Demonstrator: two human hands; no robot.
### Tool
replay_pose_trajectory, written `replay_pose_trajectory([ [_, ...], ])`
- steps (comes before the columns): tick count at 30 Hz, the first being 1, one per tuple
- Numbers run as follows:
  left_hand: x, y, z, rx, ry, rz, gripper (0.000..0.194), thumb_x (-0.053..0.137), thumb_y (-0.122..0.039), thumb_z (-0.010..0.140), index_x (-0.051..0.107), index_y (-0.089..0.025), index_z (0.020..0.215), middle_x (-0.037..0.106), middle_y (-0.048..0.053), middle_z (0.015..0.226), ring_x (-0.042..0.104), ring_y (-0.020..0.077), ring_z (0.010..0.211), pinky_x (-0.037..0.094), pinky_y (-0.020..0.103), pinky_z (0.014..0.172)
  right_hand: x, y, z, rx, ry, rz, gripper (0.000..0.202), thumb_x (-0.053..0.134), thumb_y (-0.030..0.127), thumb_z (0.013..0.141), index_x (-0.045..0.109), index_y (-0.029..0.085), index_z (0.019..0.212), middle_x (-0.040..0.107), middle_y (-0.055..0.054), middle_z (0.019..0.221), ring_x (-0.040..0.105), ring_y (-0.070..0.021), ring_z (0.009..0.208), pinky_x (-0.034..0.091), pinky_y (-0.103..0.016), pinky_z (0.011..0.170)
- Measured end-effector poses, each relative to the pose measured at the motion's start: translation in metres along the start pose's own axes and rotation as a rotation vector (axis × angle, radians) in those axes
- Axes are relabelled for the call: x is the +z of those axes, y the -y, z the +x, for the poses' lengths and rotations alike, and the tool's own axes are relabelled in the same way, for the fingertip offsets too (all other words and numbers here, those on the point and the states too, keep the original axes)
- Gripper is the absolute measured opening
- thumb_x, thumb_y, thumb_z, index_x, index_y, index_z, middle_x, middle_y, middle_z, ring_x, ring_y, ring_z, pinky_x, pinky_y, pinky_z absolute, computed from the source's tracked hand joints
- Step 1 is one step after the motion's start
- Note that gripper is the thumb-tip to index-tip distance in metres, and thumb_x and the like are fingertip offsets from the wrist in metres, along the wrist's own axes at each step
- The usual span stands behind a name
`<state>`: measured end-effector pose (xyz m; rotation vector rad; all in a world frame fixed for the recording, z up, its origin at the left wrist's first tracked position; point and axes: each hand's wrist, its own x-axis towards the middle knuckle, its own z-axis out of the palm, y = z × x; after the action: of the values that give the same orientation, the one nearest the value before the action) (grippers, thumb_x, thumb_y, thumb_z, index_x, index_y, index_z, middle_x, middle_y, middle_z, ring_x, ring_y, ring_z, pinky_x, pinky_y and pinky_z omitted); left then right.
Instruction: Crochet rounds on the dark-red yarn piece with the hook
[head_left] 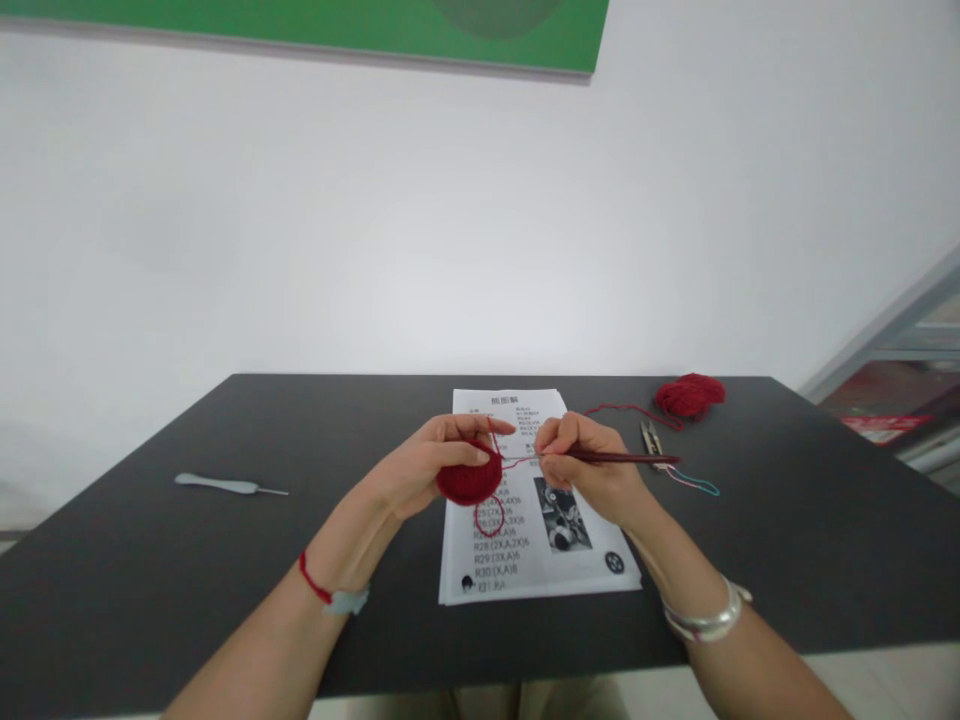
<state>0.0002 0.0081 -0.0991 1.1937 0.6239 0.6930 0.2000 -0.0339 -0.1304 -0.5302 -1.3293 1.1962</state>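
From my remote seat I view the red disc (466, 480) above the sheets (457, 575), at the centre of the table. The left hand (427, 455) pinches it, thumb on the upper face, with a finger extended beyond and yarn (492, 434) running up to it. The right hand (589, 460) grips the hook (630, 457) pen-fashion; its thin metal end reaches the disc's right edge, though the tip is too small for me to make out.

I judge the disc light, soft and pliant — hard to break, easy to pull out of shape. I would hold it flat near its rim, thumb above and fingers beneath, leaving the working edge free. The hook should be light and stiff, its smooth handle perhaps a little slippery.

A small loop of yarn hangs below the disc; I judge it the likeliest snag. Far right lies the ball (691, 396), with a strand leading toward the right hand. The snips (652, 440) and their cord (697, 484) lie just beyond the hook's handle — near enough to catch a sleeve or strand. A grey tool (225, 485) rests well apart at left, obstructing nothing.
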Motion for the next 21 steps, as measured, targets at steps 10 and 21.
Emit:
replay_pose_trajectory([
  [10,0.033,0.016,0.006,0.230,-0.248,0.039,0.031,0.072,-0.014,0.067,0.068,-0.015,0.098,0.062,-0.003,0.066,0.058,0.0111,0.061,0.043,0.024,0.062,0.022,-0.014,0.003,-0.010,-0.305,0.126,0.019,0.073,0.027,0.075,0.057,0.019,0.068,0.057,0.004,0.064,0.052,-0.0086,0.054,0.052,-0.022,0.049],
  [21,0.024,0.015,0.005,0.241,-0.240,0.059,0.028,0.073,-0.015,0.069,0.066,-0.013,0.096,0.066,-0.002,0.069,0.059,0.0109,0.063,0.045,0.025,0.065,0.006,-0.009,0.004,-0.069,-0.137,0.016,0.021,0.072,0.025,0.077,0.054,0.019,0.068,0.056,0.005,0.065,0.055,-0.0088,0.051,0.055,-0.027,0.053],
])
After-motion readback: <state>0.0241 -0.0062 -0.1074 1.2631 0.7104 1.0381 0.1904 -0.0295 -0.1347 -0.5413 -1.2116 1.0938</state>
